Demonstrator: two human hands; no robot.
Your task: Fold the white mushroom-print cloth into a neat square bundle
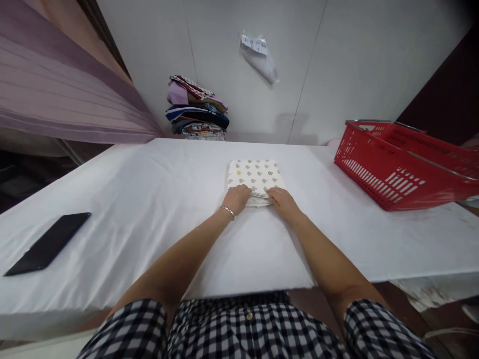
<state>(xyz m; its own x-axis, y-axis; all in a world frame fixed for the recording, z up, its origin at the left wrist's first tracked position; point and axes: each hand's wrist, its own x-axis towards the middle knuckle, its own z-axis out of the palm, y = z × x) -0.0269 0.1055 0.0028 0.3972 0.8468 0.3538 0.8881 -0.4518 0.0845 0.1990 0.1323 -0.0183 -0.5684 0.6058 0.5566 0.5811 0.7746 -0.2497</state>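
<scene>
A folded white cloth (256, 174) with a pattern of small grey, yellow and green motifs lies flat on the white-covered table (247, 254). At its near left corner my left hand (238, 198), with a silver bracelet at the wrist, has its fingers closed on the edge. My right hand (283, 200) pinches the same edge near the right corner. Between the hands, stacked fold layers of the cloth show, and a lower layer sticks out towards me. My fingertips are partly hidden by the backs of the hands.
A red plastic basket (396, 169) with metal handles stands at the right. A black flat object (48, 243) lies at the left. Behind the table's far edge, folded fabrics (196, 112) are stacked against the wall. A plastic bag (260, 57) hangs there; a pinkish curtain (67, 85) drapes at left.
</scene>
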